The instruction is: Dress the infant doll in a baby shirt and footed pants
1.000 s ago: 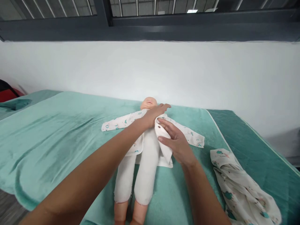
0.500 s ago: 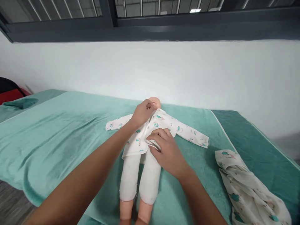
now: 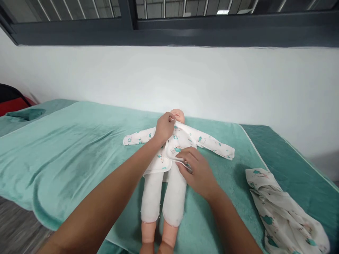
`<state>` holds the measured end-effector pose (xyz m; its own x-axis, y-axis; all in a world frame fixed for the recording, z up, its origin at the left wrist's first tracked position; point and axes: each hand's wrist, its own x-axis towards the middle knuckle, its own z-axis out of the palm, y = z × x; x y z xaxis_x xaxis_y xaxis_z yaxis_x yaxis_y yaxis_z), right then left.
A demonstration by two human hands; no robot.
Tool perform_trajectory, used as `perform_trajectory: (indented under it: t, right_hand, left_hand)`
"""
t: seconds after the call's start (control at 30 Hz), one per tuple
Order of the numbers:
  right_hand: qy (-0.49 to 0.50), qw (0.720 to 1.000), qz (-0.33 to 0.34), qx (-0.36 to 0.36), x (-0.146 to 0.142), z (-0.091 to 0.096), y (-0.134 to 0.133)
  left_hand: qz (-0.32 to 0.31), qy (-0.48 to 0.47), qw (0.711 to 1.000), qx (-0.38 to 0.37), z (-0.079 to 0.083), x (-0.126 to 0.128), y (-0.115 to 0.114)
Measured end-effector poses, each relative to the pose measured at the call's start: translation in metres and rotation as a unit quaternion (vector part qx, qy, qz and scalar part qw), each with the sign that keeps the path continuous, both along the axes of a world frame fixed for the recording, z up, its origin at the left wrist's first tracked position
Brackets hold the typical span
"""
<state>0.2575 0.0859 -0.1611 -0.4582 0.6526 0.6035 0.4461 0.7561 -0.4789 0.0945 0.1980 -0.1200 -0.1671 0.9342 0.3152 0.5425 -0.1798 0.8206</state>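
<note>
A baby doll [image 3: 164, 197] lies on its back on a teal towel [image 3: 69, 151], head toward the wall. It wears a white printed top [image 3: 209, 143] with sleeves spread to both sides; its white cloth legs are bare. My left hand [image 3: 164, 127] is closed, pinching the top's collar edge just below the doll's chin. My right hand [image 3: 197, 169] is closed on the top's front flap edge at the doll's belly, holding it across the body.
A crumpled printed garment [image 3: 280, 211] lies on the towel at the right. A darker green cover [image 3: 291, 155] shows beyond the towel's right edge. A white wall and a dark window frame stand behind. A red and black object [image 3: 10, 102] sits at far left.
The right flap of the top, open a second ago, has been drawn across the doll's chest. My left hand went from lying flat on the chest to pinching the collar.
</note>
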Motion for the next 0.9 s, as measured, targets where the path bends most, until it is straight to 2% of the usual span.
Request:
perform_trajectory:
  t: [0.07,0.13,0.27,0.37,0.43,0.5,0.6,0.67,0.77,0.83,0.9]
  right_hand:
    - [0.017,0.996,-0.083,0.007,0.006,-0.015,-0.011]
    - [0.029,0.991,-0.132,-0.005,0.013,-0.029,-0.028]
    - [0.017,0.994,-0.108,-0.02,0.022,-0.046,-0.06]
    - [0.021,0.993,-0.114,-0.01,0.022,-0.048,-0.069]
    - [0.026,0.99,-0.136,0.001,0.02,-0.046,-0.067]
    - [0.028,0.99,-0.141,0.003,0.015,-0.043,-0.062]
    - [0.03,0.996,-0.089,-0.001,0.005,-0.04,-0.054]
    - [0.017,0.999,-0.041,0.004,-0.001,-0.039,-0.052]
    - [-0.009,1.0,-0.006,0.001,-0.005,-0.041,-0.056]
    - [0.004,1.0,-0.02,-0.013,-0.003,-0.045,-0.063]
    - [0.034,0.996,-0.078,-0.028,-0.002,-0.051,-0.069]
  left_hand:
    - [0.007,0.001,1.0,0.0,-0.003,-0.003,-0.001]
    - [-0.005,0.01,1.0,0.005,-0.007,-0.006,-0.006]
    - [-0.01,0.008,0.999,0.048,-0.02,-0.019,-0.037]
    - [0.006,-0.002,0.998,0.069,-0.041,-0.042,-0.075]
    - [0.015,-0.019,0.999,0.042,-0.058,-0.062,-0.103]
    - [-0.034,-0.061,0.997,-0.034,-0.072,-0.08,-0.131]
    - [-0.151,-0.074,0.979,-0.114,-0.08,-0.096,-0.162]
    - [-0.187,-0.046,0.975,-0.114,-0.078,-0.097,-0.172]
    - [-0.193,-0.005,0.976,-0.101,-0.074,-0.092,-0.172]
    - [-0.159,0.013,0.982,-0.104,-0.076,-0.086,-0.169]
    - [-0.105,0.038,0.988,-0.11,-0.081,-0.083,-0.166]
